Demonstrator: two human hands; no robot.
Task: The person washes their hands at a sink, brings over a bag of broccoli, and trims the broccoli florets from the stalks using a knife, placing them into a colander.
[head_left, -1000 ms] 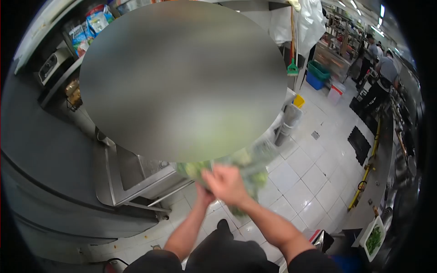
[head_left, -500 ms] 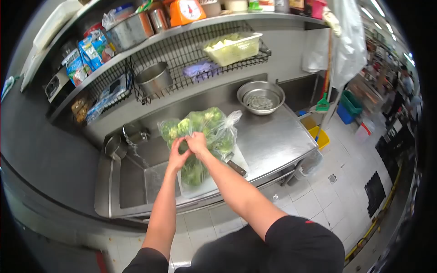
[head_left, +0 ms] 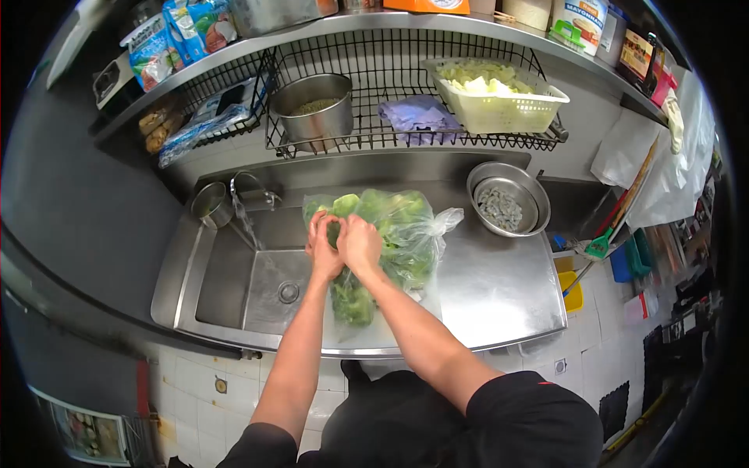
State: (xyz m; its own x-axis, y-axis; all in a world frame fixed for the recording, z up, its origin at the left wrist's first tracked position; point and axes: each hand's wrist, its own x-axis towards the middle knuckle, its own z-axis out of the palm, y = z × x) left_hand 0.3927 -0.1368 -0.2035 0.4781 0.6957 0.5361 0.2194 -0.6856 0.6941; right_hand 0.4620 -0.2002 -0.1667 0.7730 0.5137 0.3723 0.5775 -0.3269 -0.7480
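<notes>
The bag (head_left: 402, 226) has been set down near the worktop's (head_left: 499, 285) left edge; carrying apparently ended, plastic is pinched by left hand (head_left: 323, 253) and right hand (head_left: 361, 243).

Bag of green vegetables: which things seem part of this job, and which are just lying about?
Apparently in use:
bag of green vegetables
left hand
right hand

Probably lying about:
nested steel bowls
steel pot
purple bundle
pale basket

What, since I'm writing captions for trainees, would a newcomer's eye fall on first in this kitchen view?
Likely the bulging clear plastic bag of green vegetables, by the rectangular steel sink, with the bare left hand and bare right hand at its left side. Next, perhaps, the pale yellow perforated plastic basket on the black wire rack above, then the round steel bowls at back right.
</notes>
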